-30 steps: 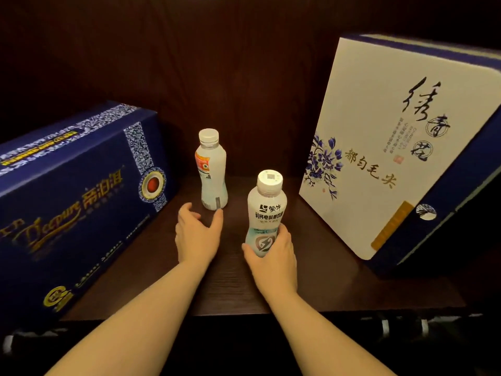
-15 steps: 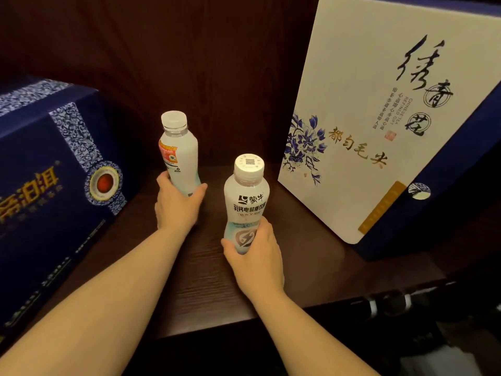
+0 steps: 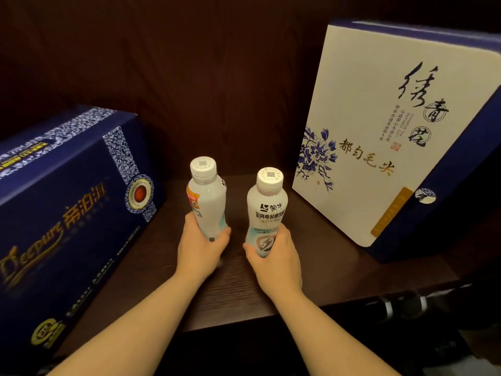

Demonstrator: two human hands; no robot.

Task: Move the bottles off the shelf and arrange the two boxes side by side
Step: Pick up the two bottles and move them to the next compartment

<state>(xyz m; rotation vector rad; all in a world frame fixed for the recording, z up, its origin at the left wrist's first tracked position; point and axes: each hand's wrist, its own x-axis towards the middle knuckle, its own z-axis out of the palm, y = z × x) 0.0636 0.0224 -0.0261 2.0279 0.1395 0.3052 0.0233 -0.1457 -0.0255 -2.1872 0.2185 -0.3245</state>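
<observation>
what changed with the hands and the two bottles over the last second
The left hand, open and empty a second ago, closed on the far bottle and drew it nearer, level with the other bottle, which the right hand kept gripping. The dark blue box and the white box stayed on the shelf.

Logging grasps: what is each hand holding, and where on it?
Left hand holds the orange-labelled bottle by its lower body; right hand holds the other bottle likewise.
</observation>
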